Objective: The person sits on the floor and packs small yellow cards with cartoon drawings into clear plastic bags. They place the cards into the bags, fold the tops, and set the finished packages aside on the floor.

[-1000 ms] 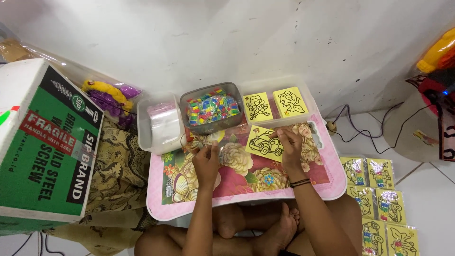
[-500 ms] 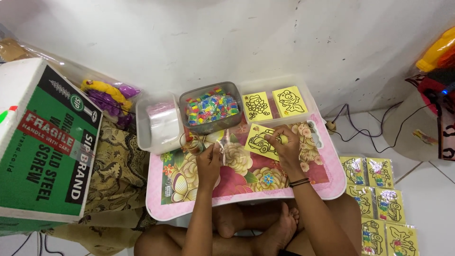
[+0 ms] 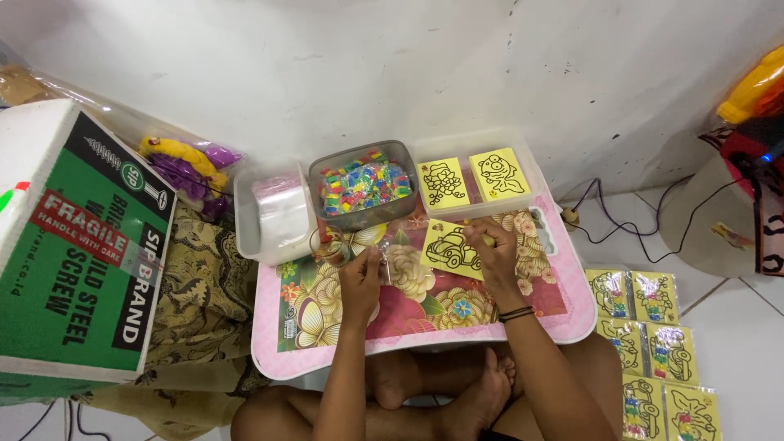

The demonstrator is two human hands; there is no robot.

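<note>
I sit cross-legged at a low pink table with a flowered top. My right hand presses on a yellow card with a black car outline lying on the table. My left hand pinches a small clear plastic bag just left of that card. Behind the hands stands a grey tub of small multicoloured pieces. To its right a clear tray holds two more yellow outline cards.
A white tub of clear plastic bags stands at the table's back left. A large green and white cardboard box sits left on patterned cloth. Several packed yellow cards lie on the tiled floor at right, with cables near the wall.
My right hand has slid slightly left over the car card, and my left hand has lifted the small clear bag a little toward it.
</note>
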